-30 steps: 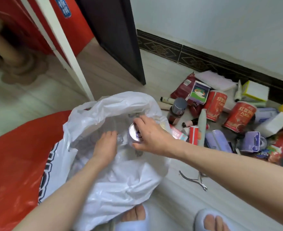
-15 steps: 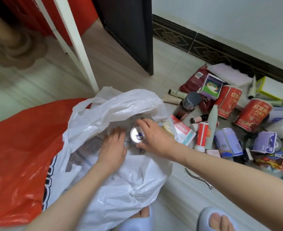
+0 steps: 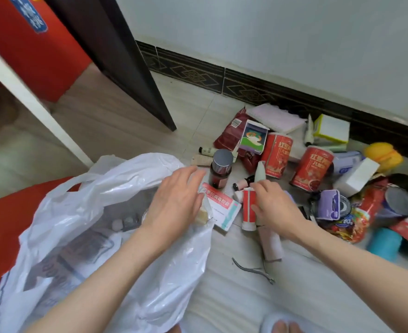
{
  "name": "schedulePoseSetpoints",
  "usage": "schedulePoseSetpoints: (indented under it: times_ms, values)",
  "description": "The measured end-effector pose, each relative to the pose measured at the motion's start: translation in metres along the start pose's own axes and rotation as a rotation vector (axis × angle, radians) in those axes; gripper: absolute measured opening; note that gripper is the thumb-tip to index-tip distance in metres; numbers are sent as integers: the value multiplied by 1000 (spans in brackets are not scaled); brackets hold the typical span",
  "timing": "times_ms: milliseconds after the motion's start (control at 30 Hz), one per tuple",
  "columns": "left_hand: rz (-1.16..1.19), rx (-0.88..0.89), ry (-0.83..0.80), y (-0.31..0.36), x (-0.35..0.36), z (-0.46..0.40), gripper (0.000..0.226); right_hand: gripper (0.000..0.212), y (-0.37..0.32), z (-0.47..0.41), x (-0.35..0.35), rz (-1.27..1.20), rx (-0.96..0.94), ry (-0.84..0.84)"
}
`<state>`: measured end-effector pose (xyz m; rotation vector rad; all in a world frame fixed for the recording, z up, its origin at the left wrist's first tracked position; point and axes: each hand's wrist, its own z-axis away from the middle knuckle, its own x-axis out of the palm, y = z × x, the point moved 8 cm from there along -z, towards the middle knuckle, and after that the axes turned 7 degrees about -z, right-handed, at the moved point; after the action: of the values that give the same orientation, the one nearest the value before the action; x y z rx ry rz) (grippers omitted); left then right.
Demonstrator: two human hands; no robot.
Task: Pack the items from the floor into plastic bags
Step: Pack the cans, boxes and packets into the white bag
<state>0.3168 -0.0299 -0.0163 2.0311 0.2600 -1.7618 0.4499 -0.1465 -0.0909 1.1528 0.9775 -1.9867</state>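
The step in hand looks like fetching the next item for the thin white plastic bag (image 3: 131,188), which lies slumped on the floor with its mouth gaping toward the heap of goods; a few small things already sit inside it. The left hand (image 3: 174,200) rests at the bag's rim, fingers straight and relaxed, gripping nothing. The right hand (image 3: 274,207) has reached to the small red-and-white cylindrical tube (image 3: 249,209), fingers curling at its side; whether it truly grips yet I cannot tell. The tube stands on the floor just beside a red-and-white cardboard medicine box (image 3: 218,209), its long axis roughly upright, leaning slightly. The next move probably calls for closing round the tube, lifting it clear of its neighbours and carrying it left into the bag's mouth.
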Motion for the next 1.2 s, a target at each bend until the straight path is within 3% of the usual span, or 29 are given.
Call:
schedulePoseSetpoints:
  times_ms: [100,200,400,533,667,900,967,1067,1200]
  values:
    - [121,9,-104,12,23,-34,69,53,2,-19,6,104,-37,-43]
    - [196,-11,-118,16,35,-62,82,53,-1,-31,14,241,-100,-92]
    - [292,-28,-159,15,51,-76,55,53,2,-35,18,250,-44,-121]
    - [300,-1,-140,13,42,-67,50,42,4,-26,17,-73,47,-123]
    - [388,-42,-18,8,16,-37,47,26,7,-8,16,-353,106,-129]
    - [324,-214,243,-26,-66,35,46,13,-29,19,-50,-788,161,219]
    - [265,-263,252,-42,-78,61,46,9,-54,20,-50,-865,142,199]
    - [218,-347,241,-70,-85,100,48,13,-85,19,-43,-788,94,171]
    - [112,-403,142,-89,-70,138,45,4,-106,19,1,-935,196,-16]
